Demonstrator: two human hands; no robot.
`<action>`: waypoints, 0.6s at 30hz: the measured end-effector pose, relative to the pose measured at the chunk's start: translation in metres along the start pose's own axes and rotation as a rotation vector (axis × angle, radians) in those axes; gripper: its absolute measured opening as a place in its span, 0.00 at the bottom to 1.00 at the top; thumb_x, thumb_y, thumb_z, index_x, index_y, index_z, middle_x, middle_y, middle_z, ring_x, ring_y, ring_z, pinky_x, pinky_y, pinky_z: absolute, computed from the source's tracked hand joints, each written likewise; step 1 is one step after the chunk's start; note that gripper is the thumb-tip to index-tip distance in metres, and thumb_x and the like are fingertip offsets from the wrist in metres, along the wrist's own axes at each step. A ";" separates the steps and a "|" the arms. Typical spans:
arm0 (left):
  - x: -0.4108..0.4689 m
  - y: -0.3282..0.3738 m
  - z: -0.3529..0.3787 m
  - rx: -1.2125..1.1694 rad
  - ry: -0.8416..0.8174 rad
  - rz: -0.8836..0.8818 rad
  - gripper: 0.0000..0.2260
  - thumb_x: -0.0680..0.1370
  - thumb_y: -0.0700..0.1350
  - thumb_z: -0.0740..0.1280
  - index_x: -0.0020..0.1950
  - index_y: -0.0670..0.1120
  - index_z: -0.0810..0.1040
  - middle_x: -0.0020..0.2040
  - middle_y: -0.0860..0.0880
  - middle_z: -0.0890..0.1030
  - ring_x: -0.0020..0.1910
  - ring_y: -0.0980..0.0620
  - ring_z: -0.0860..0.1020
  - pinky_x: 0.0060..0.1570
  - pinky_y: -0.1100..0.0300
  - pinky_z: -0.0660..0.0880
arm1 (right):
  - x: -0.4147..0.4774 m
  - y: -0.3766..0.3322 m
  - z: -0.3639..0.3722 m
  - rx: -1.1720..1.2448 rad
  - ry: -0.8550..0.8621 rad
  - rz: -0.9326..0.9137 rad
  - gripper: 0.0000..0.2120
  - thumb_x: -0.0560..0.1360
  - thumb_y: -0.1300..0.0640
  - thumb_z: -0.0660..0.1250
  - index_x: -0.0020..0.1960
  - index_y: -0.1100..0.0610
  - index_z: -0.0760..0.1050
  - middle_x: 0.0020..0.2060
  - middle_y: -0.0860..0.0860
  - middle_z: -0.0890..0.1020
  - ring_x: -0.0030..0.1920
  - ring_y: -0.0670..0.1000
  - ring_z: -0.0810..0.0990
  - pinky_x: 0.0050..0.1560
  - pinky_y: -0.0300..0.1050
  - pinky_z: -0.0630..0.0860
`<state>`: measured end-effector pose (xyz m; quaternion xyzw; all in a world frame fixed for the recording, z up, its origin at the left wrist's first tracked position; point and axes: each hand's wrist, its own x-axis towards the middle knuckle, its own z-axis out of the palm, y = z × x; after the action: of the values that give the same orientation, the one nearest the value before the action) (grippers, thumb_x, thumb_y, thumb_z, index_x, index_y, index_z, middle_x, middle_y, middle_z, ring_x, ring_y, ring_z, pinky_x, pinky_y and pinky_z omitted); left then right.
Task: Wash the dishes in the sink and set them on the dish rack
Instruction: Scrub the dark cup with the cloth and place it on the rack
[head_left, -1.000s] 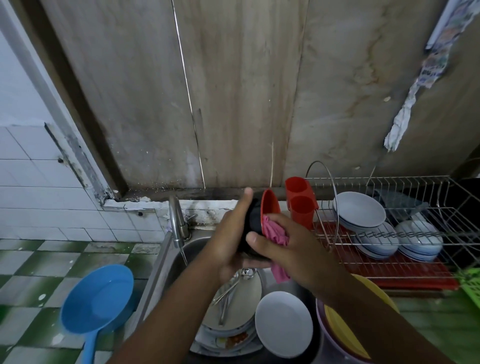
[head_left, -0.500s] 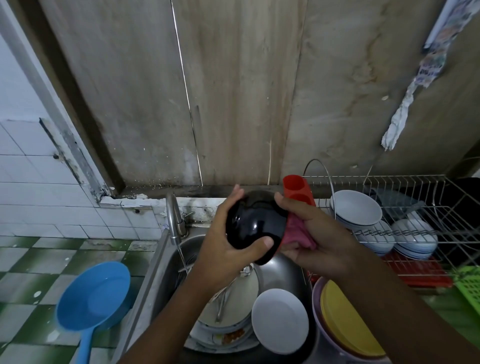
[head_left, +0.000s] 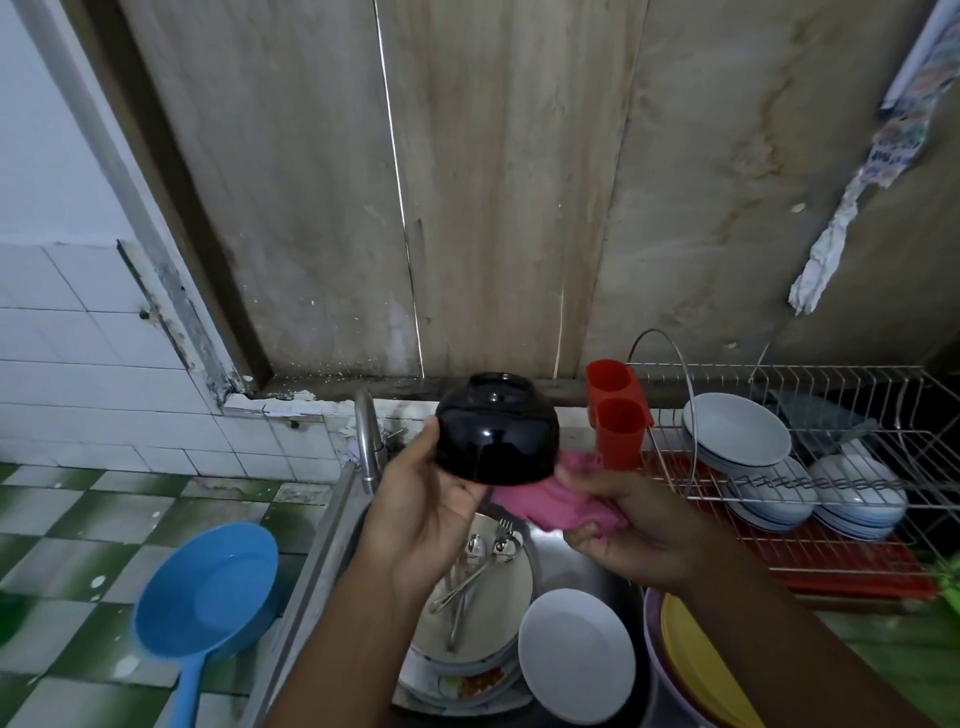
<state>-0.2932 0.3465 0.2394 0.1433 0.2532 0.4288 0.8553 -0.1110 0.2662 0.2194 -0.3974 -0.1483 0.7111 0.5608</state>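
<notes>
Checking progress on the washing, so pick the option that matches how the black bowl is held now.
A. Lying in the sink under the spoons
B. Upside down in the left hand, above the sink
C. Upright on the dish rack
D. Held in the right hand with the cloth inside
B: the bowl shows its foot ring on top, in the left hand; the right hand holds the pink cloth.

You won't find any text you can read here. The only printed surface is the hanging paper packet (head_left: 901, 130) against the wall at upper right: it carries coloured print and dark marks that look like lettering, but they are too small and blurred to make out.
</notes>
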 end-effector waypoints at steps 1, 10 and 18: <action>0.001 0.004 0.005 -0.009 0.001 0.028 0.15 0.86 0.44 0.58 0.63 0.36 0.77 0.61 0.36 0.82 0.57 0.42 0.84 0.49 0.48 0.84 | -0.001 0.000 -0.005 -0.046 0.055 -0.007 0.17 0.64 0.67 0.77 0.53 0.62 0.85 0.56 0.62 0.82 0.43 0.53 0.81 0.28 0.37 0.72; -0.001 -0.017 0.035 0.135 0.043 0.206 0.14 0.84 0.43 0.61 0.65 0.36 0.76 0.59 0.37 0.84 0.57 0.42 0.84 0.56 0.46 0.81 | 0.002 -0.006 0.044 -0.797 0.477 -0.687 0.15 0.83 0.63 0.60 0.63 0.46 0.74 0.49 0.50 0.81 0.46 0.51 0.83 0.40 0.40 0.79; 0.003 -0.021 0.043 0.130 0.093 0.218 0.16 0.85 0.44 0.62 0.68 0.36 0.75 0.59 0.37 0.84 0.53 0.44 0.85 0.47 0.52 0.84 | 0.013 0.024 0.046 -1.141 0.520 -1.106 0.32 0.79 0.70 0.63 0.78 0.48 0.64 0.67 0.41 0.75 0.65 0.35 0.74 0.61 0.30 0.74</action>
<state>-0.2539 0.3360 0.2648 0.2050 0.3028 0.5081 0.7799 -0.1619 0.2807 0.2277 -0.6416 -0.5252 0.0345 0.5580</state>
